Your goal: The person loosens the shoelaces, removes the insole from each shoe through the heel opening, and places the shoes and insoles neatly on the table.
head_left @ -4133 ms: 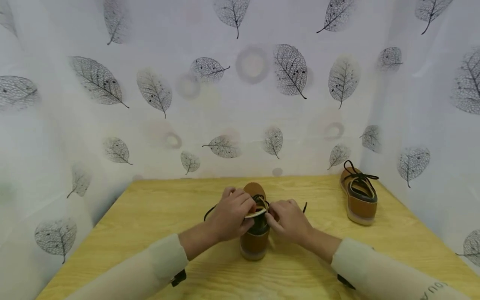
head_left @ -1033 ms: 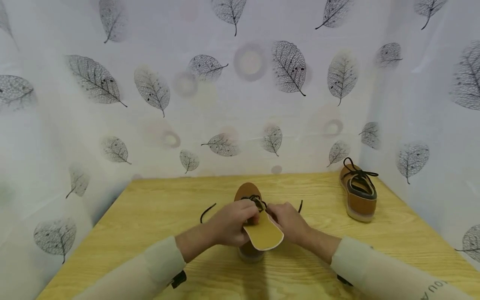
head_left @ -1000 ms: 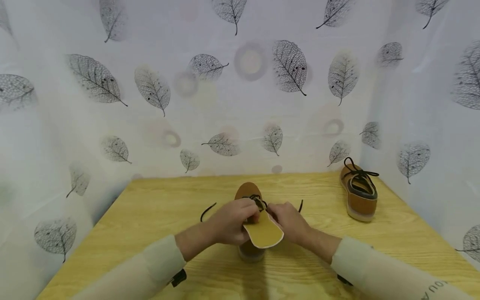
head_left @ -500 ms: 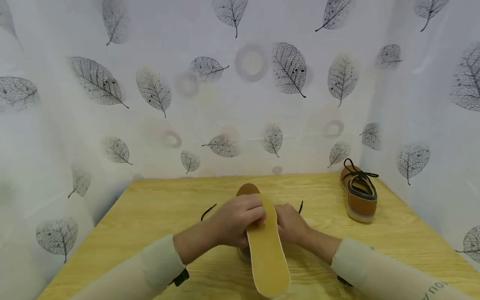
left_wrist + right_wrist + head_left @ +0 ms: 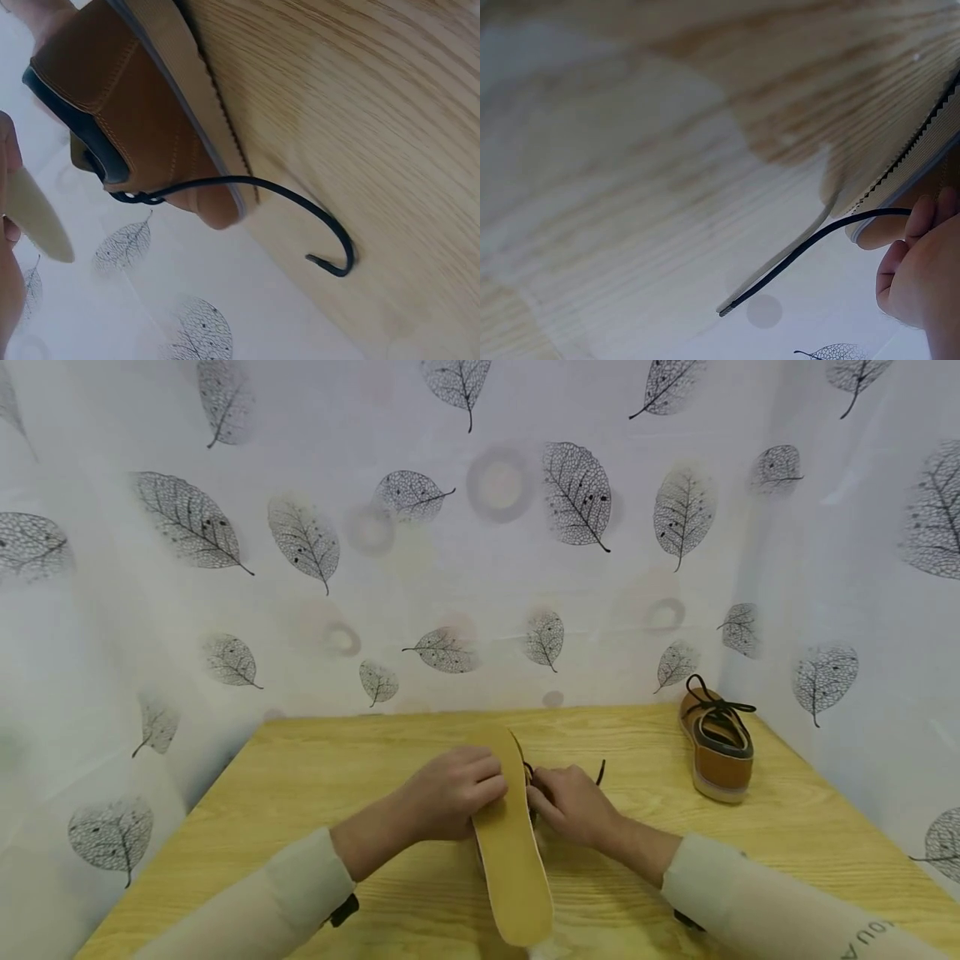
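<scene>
Insole sits farther L and slightly higher in head view than 0.5 s ago, w/ L hand shifted likewise. Support: wood-grain table; leaf-print sheet at back & both sides. Shoe stands upright on table, toe to far edge. L hand pinches insole by its L edge, above shoe; R hand grips shoe's R side nr. opening, exact contact partly hidden. L-wrist view adds shoe's brown side, dark collar & black lace curving to the wood, unseen in head view. R-wrist view shows 2nd lace full to its tip. Far edge runs just beyond insole; wood extends L of L hand, also btwn R hand & tied shoe, nr. R edge.
</scene>
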Action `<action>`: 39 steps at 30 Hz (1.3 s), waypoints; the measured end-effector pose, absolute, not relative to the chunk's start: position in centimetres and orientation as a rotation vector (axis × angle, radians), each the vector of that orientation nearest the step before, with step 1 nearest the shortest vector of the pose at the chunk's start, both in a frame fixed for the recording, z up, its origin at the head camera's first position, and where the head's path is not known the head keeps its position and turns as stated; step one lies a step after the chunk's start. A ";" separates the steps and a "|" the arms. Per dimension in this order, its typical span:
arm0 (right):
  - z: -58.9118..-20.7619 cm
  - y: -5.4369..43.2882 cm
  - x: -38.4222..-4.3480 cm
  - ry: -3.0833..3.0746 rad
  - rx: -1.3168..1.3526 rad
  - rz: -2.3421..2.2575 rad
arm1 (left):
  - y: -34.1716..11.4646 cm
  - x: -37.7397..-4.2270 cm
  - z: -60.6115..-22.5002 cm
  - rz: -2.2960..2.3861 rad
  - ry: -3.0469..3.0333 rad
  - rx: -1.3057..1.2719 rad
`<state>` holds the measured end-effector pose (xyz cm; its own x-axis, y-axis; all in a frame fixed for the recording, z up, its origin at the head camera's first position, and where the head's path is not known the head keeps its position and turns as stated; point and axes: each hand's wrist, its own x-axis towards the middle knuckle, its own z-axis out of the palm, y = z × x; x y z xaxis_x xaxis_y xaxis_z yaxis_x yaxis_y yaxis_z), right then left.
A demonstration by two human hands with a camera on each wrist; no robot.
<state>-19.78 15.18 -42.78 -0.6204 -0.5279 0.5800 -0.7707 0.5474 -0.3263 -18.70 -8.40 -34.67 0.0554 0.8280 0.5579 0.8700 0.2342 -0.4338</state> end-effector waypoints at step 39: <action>-42.5 15.2 -19.5 -2.439 0.998 0.799 | -20.6 -22.4 -39.6 0.072 -2.060 -1.314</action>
<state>-19.54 15.22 -42.46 -0.6727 -0.5084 0.5375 -0.7279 0.5849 -0.3578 -22.39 -20.65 -39.61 -0.2566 0.8190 0.5133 0.7814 0.4883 -0.3885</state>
